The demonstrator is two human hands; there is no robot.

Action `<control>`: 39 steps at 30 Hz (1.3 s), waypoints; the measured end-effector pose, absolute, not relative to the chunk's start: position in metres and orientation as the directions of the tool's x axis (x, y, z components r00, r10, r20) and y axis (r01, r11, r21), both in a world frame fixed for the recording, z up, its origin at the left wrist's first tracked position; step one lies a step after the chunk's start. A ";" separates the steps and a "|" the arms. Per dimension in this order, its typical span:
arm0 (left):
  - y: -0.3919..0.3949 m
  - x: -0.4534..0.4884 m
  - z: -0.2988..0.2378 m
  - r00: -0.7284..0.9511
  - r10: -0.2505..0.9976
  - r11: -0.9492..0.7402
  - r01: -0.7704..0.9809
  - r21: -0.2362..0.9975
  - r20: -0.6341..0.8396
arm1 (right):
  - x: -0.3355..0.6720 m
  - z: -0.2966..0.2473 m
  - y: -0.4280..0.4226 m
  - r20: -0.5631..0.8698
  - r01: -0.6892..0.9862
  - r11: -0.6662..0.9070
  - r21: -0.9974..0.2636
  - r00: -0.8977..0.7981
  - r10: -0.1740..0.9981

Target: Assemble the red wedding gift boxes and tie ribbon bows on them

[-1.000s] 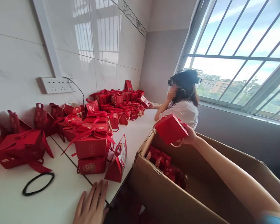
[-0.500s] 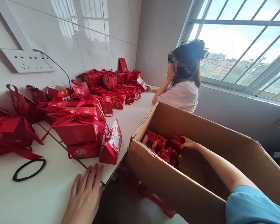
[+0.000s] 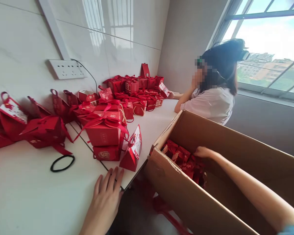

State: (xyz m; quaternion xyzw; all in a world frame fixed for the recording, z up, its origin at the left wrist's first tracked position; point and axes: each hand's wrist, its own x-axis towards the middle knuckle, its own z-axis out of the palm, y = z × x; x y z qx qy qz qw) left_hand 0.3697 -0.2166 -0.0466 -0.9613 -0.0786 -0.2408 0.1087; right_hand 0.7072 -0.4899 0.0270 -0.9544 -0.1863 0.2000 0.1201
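Note:
My left hand (image 3: 105,195) lies flat on the white table (image 3: 36,195) near its edge, fingers stretched out and nothing held. Just beyond its fingertips stands a tent-shaped red gift box (image 3: 132,151) with a printed white side. Inside the cardboard box (image 3: 198,199), my right hand (image 3: 204,152) is closed at a red gift box (image 3: 197,161); the fingertips are partly hidden. Several more red boxes are packed in that corner. To the left of them, on the table, two ribbon-tied red boxes (image 3: 103,132) are stacked.
Many red gift boxes (image 3: 132,86) line the wall. A black elastic loop (image 3: 62,163) lies on the table. Across the table's far end, a person in a pale shirt (image 3: 210,102) leans on it. A power socket panel (image 3: 67,69) is on the wall.
The view has swung left, so things appear further right. My right hand has lowered with the red box among the others in the carton. My left hand stays on the table.

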 end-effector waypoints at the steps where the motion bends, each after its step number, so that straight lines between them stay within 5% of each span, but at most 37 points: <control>1: -0.217 0.370 -0.046 0.873 0.102 -0.962 0.208 -0.177 0.476 | 0.705 0.049 -0.477 -0.304 0.349 -0.893 -0.282 0.851 0.429; 5: -0.218 0.368 -0.046 0.886 0.136 -0.956 0.235 -0.177 0.443 | 0.657 0.130 -0.413 -0.065 0.620 -0.715 -0.323 0.739 0.670; 7: -0.218 0.368 -0.046 0.894 0.149 -0.954 0.243 -0.178 0.422 | 0.619 0.151 -0.379 0.057 0.881 -0.361 -0.307 0.395 0.917; 10: -0.217 0.367 -0.047 0.904 0.154 -0.956 0.239 -0.171 0.399 | 0.574 0.154 -0.331 0.035 0.932 -0.194 -0.305 0.214 0.976; 13: -0.214 0.367 -0.048 0.912 0.168 -0.962 0.235 -0.140 0.373 | 0.561 0.141 -0.303 0.039 0.908 -0.241 -0.342 0.270 0.962; 18: -0.208 0.367 -0.051 0.909 0.141 -0.977 0.193 -0.095 0.393 | 0.583 0.145 -0.329 -0.111 0.558 -0.415 -0.718 0.497 0.861; 21: -0.205 0.368 -0.052 0.897 0.112 -0.982 0.165 -0.089 0.427 | 0.597 0.166 -0.385 -0.005 0.375 -0.340 -0.862 0.666 0.746; 24: -0.204 0.368 -0.050 0.884 0.078 -0.986 0.136 -0.094 0.462 | 0.603 0.188 -0.456 0.159 0.364 -0.266 -0.893 0.807 0.569; 29: -0.206 0.371 -0.044 0.881 0.056 -0.987 0.119 -0.105 0.471 | 0.618 0.195 -0.559 0.193 0.325 -0.599 -0.732 0.942 0.276; 32: -0.205 0.371 -0.044 0.880 0.041 -0.987 0.109 -0.118 0.474 | 0.643 0.165 -0.593 -0.132 0.136 -0.896 -0.423 0.969 0.210; 39: -0.205 0.371 -0.045 0.877 0.023 -0.981 0.112 -0.159 0.480 | 0.675 0.025 -0.621 -0.638 -0.098 -0.988 -0.123 0.770 0.003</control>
